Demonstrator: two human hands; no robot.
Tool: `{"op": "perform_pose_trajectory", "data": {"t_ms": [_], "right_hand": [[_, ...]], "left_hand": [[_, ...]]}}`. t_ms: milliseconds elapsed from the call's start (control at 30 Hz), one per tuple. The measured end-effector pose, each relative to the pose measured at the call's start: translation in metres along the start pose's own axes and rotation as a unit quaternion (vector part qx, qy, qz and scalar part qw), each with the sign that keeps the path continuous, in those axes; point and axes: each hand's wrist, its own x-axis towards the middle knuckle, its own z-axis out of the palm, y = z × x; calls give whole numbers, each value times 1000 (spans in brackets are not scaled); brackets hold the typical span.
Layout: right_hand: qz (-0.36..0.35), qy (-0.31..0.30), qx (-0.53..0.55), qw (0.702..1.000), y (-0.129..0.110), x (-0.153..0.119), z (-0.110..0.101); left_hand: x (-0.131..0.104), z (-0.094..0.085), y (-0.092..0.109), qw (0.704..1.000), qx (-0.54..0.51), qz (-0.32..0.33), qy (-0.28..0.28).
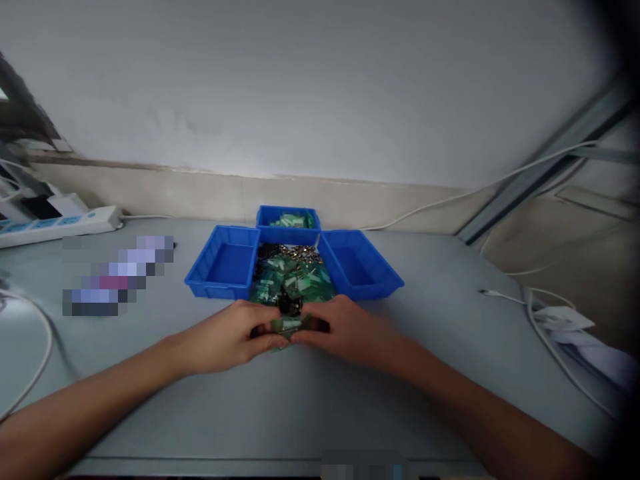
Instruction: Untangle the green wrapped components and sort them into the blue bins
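Note:
Both hands meet low at the middle, over the grey table. My left hand (220, 339) pinches the left side of a small green see-through piece (289, 325) with a pale patch. On its right side my right hand (350, 333) has thumb and fingers closed. Whether the piece is a packet or a rigid part I cannot tell. Just beyond the fingers lies a heap of similar green pieces (300, 280). Small shiny brown and dark metal parts (303, 253) are spread behind that heap.
Blue bins stand around the heap: a left bin (220, 292), a right bin (385, 288) and a back bin (287, 233) holding green pieces. A power strip (95, 220) sits far left. White cables (537, 333) lie at right, beside a metal post (500, 193).

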Motion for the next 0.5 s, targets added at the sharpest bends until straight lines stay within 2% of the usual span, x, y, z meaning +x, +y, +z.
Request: {"op": "perform_pose_trajectory", "data": {"t_ms": [133,300,500], "right_hand": [[17,-3,-18,1000,0,2,1],[6,14,-65,998,3,2,4],[-1,-34,-22,999,5,2,2]], "left_hand": [[-1,-1,-1,1000,6,0,5],[0,-1,-2,1000,-7,-8,-5],[1,-3,0,1000,-7,-6,-29]]}}
